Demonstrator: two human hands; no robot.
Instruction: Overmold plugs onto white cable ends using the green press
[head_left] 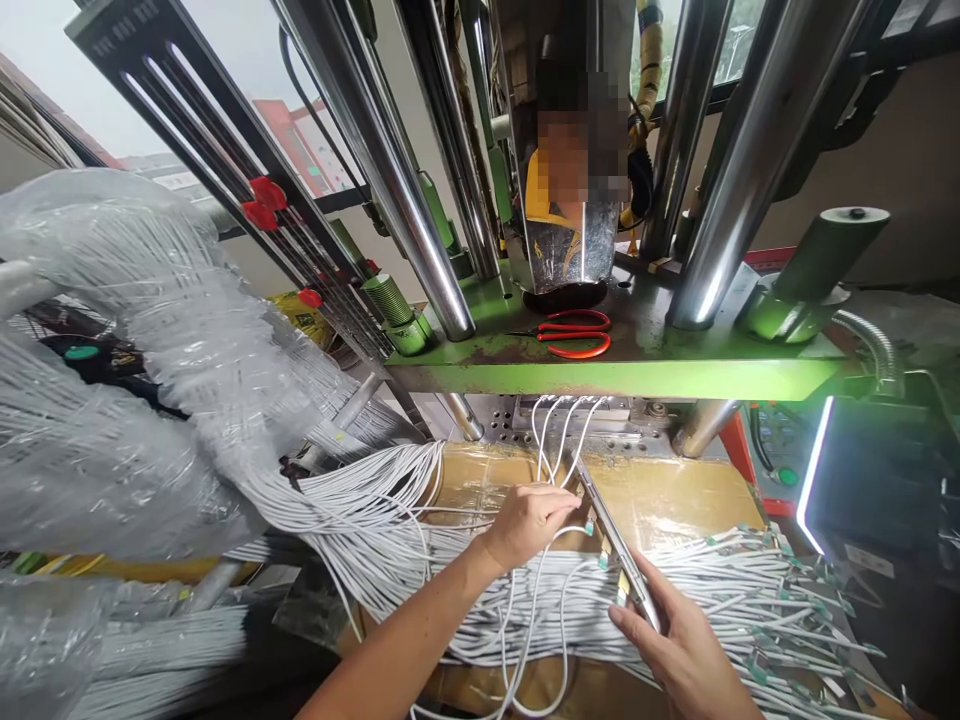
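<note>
Left hand [529,520], on a bare forearm entering from lower centre, lies knuckles up with fingers curled and tips pinched at the upper end of the metal bar [615,545]. Right hand [686,650] cups the bar's lower end from beneath, fingers extended along it, thumb alongside.
</note>
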